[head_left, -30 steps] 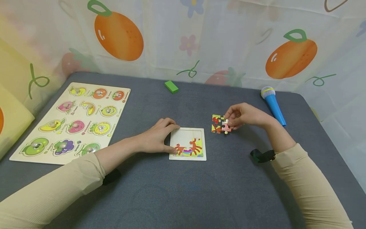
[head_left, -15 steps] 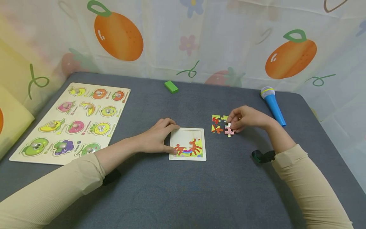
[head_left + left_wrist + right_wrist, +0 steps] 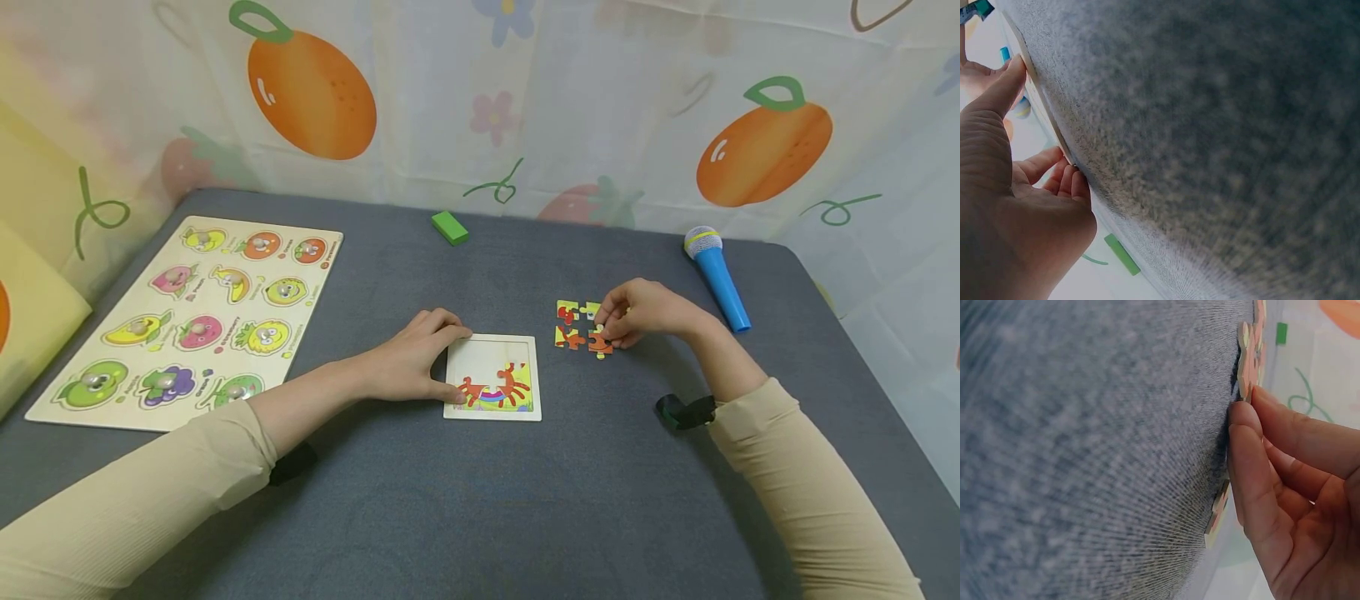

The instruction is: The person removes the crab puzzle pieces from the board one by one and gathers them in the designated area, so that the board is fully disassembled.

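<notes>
A square wooden puzzle tray (image 3: 491, 346) lies on the table with a partial red crab picture along its lower part. My left hand (image 3: 412, 358) holds its left side, thumb at the near corner and fingers at the far corner. To the right, my right hand (image 3: 637, 312) pinches a red puzzle piece (image 3: 600, 345) by its right edge between thumb and fingers. In the right wrist view that puzzle piece (image 3: 1247, 359) is close over the cloth. Three other loose pieces lie beside it: one with a red shape (image 3: 566, 312), a yellow one (image 3: 591, 309) and a red-and-yellow one (image 3: 567, 337).
A wooden fruit knob board (image 3: 168, 304) covers the table's left side. A green block (image 3: 450, 227) lies near the back edge, and a blue toy microphone (image 3: 718, 279) lies at the back right. Behind the table hangs a fruit-print curtain (image 3: 435, 100).
My right hand has shifted the pinched piece slightly right and toward me, away from the other loose pieces. Its pinkish sheen now shows as red. My left hand has stayed on the tray.
</notes>
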The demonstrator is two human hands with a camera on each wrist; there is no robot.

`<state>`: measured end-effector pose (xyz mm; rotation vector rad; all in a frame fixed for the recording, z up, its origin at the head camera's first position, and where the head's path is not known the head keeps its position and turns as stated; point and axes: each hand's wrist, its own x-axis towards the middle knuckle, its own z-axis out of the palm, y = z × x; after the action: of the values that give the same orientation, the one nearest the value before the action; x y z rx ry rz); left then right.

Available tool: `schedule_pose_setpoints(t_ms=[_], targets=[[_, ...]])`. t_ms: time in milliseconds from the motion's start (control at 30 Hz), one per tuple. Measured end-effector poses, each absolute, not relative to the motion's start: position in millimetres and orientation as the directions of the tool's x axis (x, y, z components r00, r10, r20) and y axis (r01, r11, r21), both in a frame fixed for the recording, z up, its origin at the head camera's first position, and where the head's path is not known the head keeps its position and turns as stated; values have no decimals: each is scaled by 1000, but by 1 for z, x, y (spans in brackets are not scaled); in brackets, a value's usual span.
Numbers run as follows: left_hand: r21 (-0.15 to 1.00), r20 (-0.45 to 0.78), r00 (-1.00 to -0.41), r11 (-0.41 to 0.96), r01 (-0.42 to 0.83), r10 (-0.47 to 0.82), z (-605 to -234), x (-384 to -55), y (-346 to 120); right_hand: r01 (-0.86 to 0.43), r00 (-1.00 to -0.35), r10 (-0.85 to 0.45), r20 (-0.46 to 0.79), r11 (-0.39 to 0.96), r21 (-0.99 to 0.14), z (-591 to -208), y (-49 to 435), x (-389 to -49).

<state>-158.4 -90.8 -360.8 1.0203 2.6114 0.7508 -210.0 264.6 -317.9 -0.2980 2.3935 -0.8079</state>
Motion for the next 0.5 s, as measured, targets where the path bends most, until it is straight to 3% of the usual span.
schedule_pose_setpoints(t_ms=[500], targets=[[539,-35,-729,627,562,684,-361,-159,-91,-2,-819,-347,-457,798,-603,-319,260,-209]])
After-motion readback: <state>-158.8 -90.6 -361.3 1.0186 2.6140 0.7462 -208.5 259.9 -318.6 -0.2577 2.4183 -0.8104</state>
